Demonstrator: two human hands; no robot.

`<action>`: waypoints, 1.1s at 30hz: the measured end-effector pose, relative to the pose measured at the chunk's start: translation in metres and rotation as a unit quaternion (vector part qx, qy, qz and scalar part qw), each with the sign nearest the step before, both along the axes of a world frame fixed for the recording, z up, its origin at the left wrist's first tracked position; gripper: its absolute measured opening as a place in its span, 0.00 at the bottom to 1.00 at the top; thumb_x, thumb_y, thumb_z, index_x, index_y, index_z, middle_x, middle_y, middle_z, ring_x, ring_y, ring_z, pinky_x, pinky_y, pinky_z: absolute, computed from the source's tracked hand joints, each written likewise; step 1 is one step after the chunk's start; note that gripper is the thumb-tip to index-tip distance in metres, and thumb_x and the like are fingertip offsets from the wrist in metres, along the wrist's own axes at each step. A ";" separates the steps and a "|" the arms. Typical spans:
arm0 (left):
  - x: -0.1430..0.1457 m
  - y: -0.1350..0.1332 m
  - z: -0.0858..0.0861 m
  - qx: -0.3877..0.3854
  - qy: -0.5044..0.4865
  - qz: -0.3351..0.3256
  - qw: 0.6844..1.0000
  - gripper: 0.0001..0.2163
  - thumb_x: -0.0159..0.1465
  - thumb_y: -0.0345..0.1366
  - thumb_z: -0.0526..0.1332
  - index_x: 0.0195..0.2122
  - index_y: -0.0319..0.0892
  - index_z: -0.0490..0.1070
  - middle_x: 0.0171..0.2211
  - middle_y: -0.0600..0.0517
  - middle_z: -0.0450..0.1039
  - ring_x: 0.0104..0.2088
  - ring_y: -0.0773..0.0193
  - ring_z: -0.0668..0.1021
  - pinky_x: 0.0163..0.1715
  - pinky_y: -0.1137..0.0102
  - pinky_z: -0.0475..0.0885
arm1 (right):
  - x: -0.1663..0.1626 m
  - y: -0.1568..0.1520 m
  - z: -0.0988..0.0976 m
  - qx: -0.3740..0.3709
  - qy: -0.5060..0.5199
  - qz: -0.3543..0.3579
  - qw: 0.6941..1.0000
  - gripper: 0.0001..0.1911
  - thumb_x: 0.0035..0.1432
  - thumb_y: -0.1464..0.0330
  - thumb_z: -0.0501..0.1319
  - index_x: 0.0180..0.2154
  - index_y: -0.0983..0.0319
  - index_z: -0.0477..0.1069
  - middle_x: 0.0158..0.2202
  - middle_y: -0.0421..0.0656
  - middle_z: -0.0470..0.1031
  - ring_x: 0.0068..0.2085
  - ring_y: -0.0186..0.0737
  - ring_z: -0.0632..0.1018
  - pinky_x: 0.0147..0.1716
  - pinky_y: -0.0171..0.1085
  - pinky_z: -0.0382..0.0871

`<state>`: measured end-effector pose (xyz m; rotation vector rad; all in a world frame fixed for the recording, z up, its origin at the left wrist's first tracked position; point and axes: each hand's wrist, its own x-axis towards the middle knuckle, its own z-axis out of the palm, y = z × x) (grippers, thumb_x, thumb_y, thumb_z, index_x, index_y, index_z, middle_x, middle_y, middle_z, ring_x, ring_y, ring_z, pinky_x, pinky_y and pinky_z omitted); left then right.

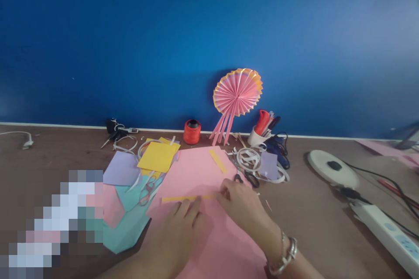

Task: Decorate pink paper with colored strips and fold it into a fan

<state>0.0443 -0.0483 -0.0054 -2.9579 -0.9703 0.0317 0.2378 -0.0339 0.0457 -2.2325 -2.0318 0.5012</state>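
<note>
A large pink paper sheet [196, 165] lies in front of me with a narrow yellow paper strip [168, 200] across it. My left hand [178, 231] rests flat, its fingertips touching the strip's lower edge. At the strip's right end, my right hand [235, 200] has its fingers bent in a pinch on it; the exact fingertip contact is partly hidden. A second, shorter yellow strip [218, 161] lies higher up on the pink sheet. Black-handled scissors [251, 179] sit just beyond my right hand, and scissors with pinkish handles [146, 194] lie on the blue paper to the left.
A pleated pink paper rosette [238, 96] leans on the blue wall beside a red spool [192, 131] and a white cup [258, 136] of tools. Yellow squares [158, 157] and purple paper [121, 168] lie left. A power strip [386, 235] and white round device [333, 168] are right.
</note>
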 end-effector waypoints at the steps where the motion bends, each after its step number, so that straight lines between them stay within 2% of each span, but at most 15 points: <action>1: 0.000 -0.001 -0.001 0.006 -0.003 0.000 1.000 0.13 0.62 0.34 0.53 0.47 0.43 0.68 0.57 0.45 0.63 0.46 0.55 0.68 0.42 0.62 0.61 | -0.006 -0.002 -0.005 0.035 -0.025 0.008 0.999 0.08 0.56 0.67 0.55 0.26 0.61 0.67 0.24 0.40 0.71 0.30 0.37 0.71 0.31 0.35 0.55; 3: -0.001 -0.002 -0.002 0.021 -0.010 -0.007 1.000 0.14 0.62 0.34 0.53 0.49 0.42 0.66 0.56 0.45 0.63 0.46 0.55 0.68 0.41 0.62 0.61 | -0.014 -0.005 -0.017 0.104 -0.064 0.020 0.992 0.07 0.57 0.66 0.55 0.29 0.61 0.66 0.29 0.42 0.71 0.34 0.41 0.71 0.36 0.38 0.56; 5: -0.002 -0.002 -0.002 0.036 -0.012 -0.016 0.999 0.16 0.63 0.35 0.52 0.51 0.41 0.65 0.56 0.44 0.63 0.47 0.54 0.67 0.41 0.62 0.61 | -0.017 -0.006 -0.027 0.157 -0.092 0.029 0.983 0.07 0.57 0.64 0.57 0.30 0.62 0.64 0.32 0.44 0.70 0.36 0.44 0.70 0.36 0.39 0.57; 9: -0.001 -0.001 -0.001 0.047 -0.002 -0.014 0.999 0.15 0.63 0.35 0.52 0.50 0.41 0.66 0.55 0.44 0.64 0.45 0.56 0.68 0.40 0.62 0.62 | -0.003 -0.007 -0.032 0.199 -0.120 0.054 0.971 0.09 0.56 0.63 0.58 0.31 0.61 0.62 0.33 0.45 0.66 0.36 0.45 0.68 0.35 0.39 0.58; 13: 0.001 -0.001 0.001 0.050 -0.001 -0.015 0.999 0.14 0.61 0.34 0.54 0.48 0.42 0.67 0.54 0.44 0.64 0.45 0.56 0.69 0.39 0.62 0.63 | 0.010 -0.005 -0.026 0.172 -0.131 0.054 0.975 0.06 0.56 0.66 0.58 0.31 0.61 0.62 0.33 0.44 0.66 0.36 0.43 0.68 0.34 0.39 0.58; 19: 0.003 -0.002 0.002 0.016 0.006 0.006 1.000 0.14 0.61 0.30 0.53 0.48 0.41 0.67 0.55 0.44 0.63 0.46 0.55 0.70 0.41 0.62 0.64 | 0.007 -0.002 -0.023 0.123 -0.063 0.058 0.989 0.09 0.54 0.62 0.59 0.33 0.62 0.64 0.35 0.45 0.67 0.38 0.43 0.68 0.37 0.38 0.57; 22: 0.002 -0.003 -0.003 -0.001 0.010 0.008 1.000 0.15 0.60 0.28 0.52 0.48 0.42 0.67 0.58 0.44 0.60 0.50 0.54 0.68 0.44 0.61 0.64 | 0.020 0.004 -0.009 0.063 -0.056 0.030 0.996 0.04 0.55 0.68 0.56 0.31 0.62 0.66 0.34 0.45 0.69 0.36 0.41 0.69 0.35 0.36 0.56; 26: 0.002 -0.006 -0.002 -0.005 0.008 0.044 0.999 0.18 0.60 0.24 0.49 0.50 0.41 0.66 0.59 0.44 0.58 0.52 0.54 0.68 0.46 0.60 0.65 | 0.043 0.013 0.010 0.036 -0.029 -0.024 0.999 0.11 0.58 0.73 0.49 0.28 0.63 0.67 0.31 0.44 0.73 0.34 0.38 0.71 0.31 0.34 0.54; 30: 0.005 -0.005 0.010 0.002 0.014 0.085 0.996 0.16 0.59 0.21 0.48 0.41 0.41 0.71 0.63 0.45 0.52 0.47 0.53 0.72 0.41 0.60 0.68 | 0.053 0.019 0.004 0.046 -0.058 -0.064 0.995 0.12 0.58 0.73 0.49 0.28 0.64 0.69 0.30 0.46 0.74 0.34 0.38 0.72 0.28 0.34 0.52; 33: 0.004 -0.002 0.016 0.004 0.029 0.044 0.999 0.15 0.59 0.23 0.51 0.44 0.41 0.70 0.62 0.45 0.54 0.50 0.52 0.70 0.43 0.59 0.67 | 0.053 0.021 -0.008 0.052 -0.060 -0.088 0.993 0.10 0.57 0.72 0.50 0.31 0.65 0.70 0.31 0.47 0.75 0.33 0.38 0.73 0.28 0.34 0.52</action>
